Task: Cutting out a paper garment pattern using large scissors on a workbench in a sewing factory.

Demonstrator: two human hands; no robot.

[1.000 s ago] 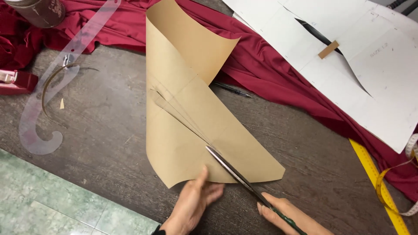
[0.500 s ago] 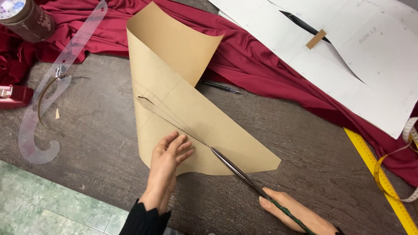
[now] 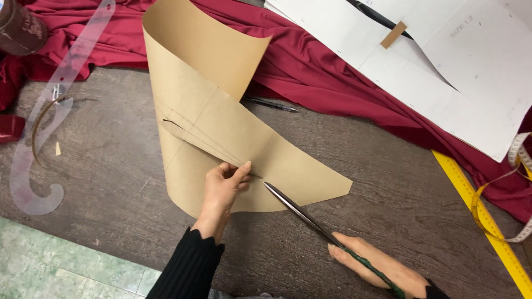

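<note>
The left hand (image 3: 224,191) pinches the big sheet of brown paper (image 3: 221,122) between thumb and fingers, right at the spot where the cut has got to, and a black sleeve (image 3: 188,268) covers the arm. The right hand (image 3: 379,266) is closed around the green handles of a pair of long scissors (image 3: 310,218). The blades point up and to the left, and their tip is in the paper, just beside the left fingers. The paper lies in the middle of the dark wooden surface (image 3: 388,194). Its lower part is flat and its upper part curls up and stands tall. Thin drawn lines run across it. Behind the paper, along the far edge, red cloth (image 3: 332,83) lies in folds, and a dark pen (image 3: 271,104) rests just in front of the cloth. Sheets of white paper (image 3: 443,66) lie on the cloth near the far right corner. A yellow ruler (image 3: 482,218) runs along the right edge, with a tape measure (image 3: 518,166) looped over it. A clear curved ruler (image 3: 50,122) lies near the left edge.
</note>
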